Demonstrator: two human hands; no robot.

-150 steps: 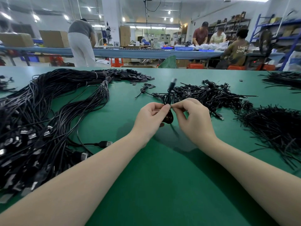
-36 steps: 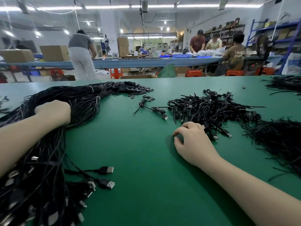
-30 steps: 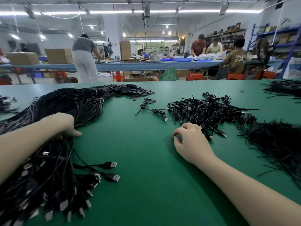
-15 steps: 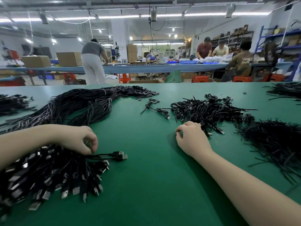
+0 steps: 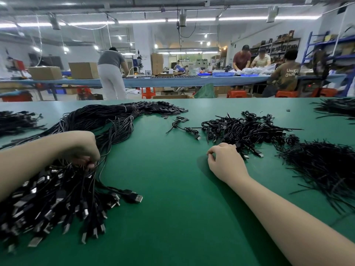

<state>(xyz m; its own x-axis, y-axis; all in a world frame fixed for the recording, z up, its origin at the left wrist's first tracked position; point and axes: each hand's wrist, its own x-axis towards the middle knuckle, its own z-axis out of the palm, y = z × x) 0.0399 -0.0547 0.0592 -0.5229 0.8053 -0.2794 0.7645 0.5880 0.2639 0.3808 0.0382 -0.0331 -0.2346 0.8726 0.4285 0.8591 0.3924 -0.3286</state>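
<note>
The hall was bright and evenly lit by long fluorescent tubes (image 5: 142,21) overhead, which bloomed white with some glare. The green counter (image 5: 172,189) took soft, diffuse light, and the right hand (image 5: 224,162) threw a faint shadow to its left. Wide-angle distortion bowed the ceiling lines and stretched the lower corners. The cable bundle (image 5: 57,198) was smeared by blur at bottom left, and the distant workers (image 5: 112,73) looked soft.

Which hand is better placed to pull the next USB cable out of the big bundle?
Left. The left hand has its fingers curled into the bundle of USB cables near the plug ends. The right hand rests on the table beside the pile of tied cables, apart from the bundle.
</note>
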